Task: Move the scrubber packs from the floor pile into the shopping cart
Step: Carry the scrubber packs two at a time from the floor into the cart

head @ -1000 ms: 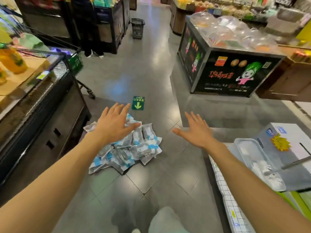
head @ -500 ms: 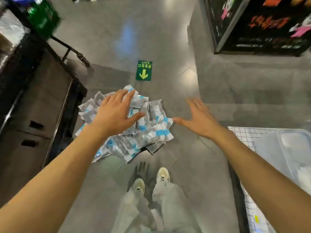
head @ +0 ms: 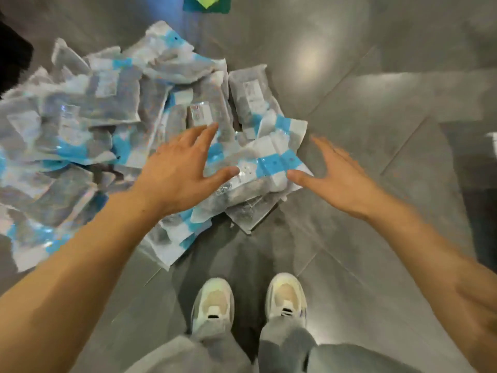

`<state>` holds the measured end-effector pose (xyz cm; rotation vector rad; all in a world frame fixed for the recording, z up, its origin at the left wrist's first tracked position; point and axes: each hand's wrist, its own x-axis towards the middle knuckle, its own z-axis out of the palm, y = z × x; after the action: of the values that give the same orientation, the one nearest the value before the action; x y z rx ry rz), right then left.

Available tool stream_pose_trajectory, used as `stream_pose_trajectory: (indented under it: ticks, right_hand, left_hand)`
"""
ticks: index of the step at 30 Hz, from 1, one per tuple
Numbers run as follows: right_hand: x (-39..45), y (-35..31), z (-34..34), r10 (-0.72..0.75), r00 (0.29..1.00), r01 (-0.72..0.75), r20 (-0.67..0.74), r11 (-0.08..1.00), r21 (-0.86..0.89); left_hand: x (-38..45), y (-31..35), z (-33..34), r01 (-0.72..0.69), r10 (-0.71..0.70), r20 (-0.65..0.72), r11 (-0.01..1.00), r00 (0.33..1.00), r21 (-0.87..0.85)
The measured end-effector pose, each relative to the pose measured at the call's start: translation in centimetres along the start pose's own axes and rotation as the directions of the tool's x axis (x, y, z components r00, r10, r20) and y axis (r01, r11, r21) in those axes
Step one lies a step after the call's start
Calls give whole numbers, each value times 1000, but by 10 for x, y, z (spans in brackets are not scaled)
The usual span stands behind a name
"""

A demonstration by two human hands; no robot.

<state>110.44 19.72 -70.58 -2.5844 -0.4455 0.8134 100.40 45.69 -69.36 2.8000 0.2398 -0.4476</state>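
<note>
Head view: scrubber packs [head: 113, 125] lie heaped on the grey tiled floor [head: 376, 103], just ahead of the person's shoes [head: 213, 302]. Left hand [head: 178, 168] hovers flat above the pile's near side, fingers spread, grasping nothing. Right hand [head: 338, 179], also released, flanks the pile's right edge, likely to scoop packs between both palms. Cart is out of sight.

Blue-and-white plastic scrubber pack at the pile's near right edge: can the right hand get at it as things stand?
Probably yes. The right hand is open beside the blue-and-white plastic scrubber pack, thumb near its edge, with only bare grey tiled floor around. The left hand hovers over the other side.
</note>
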Motion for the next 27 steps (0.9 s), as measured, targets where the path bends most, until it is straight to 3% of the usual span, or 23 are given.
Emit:
stream_pose_trajectory:
  ticks: [5, 8, 13, 15, 18, 20, 22, 25, 27]
  right_hand:
    - [45, 53, 93, -72, 997, 73, -3, 997, 18]
    - [55, 66, 124, -101, 994, 93, -50, 986, -141]
    - [55, 69, 124, -127, 987, 108, -94, 976, -187]
    - [48, 65, 117, -69, 990, 52, -125, 990, -132]
    - [40, 62, 128, 97, 965, -55, -244, 983, 174]
    - [40, 67, 149, 296, 927, -153, -230, 859, 489]
    - [42, 71, 170, 439, 897, -258, -40, 595, 761]
    - [52, 71, 200, 405, 881, -378, 246, 288, 880]
    - [61, 63, 213, 330, 890, -394, 316, 205, 896]
  left_hand:
    - [31, -28, 109, -45, 45, 25, 999, 999, -13]
    - [48, -41, 131, -111, 111, -10, 994, 994, -5]
    - [69, -39, 128, -184, 185, -44, 982, 982, 35]
    - [69, -42, 120, -184, 184, -28, 983, 982, 22]
    - [64, -53, 115, -130, 130, 0, 991, 992, -42]
    - [63, -57, 119, -104, 105, 4, 992, 994, -70]
    - [66, -57, 123, -107, 107, -9, 991, 994, -78]
    - [73, -59, 122, -127, 126, -12, 988, 992, -83]
    - [76, -63, 120, -135, 134, -22, 986, 991, -96]
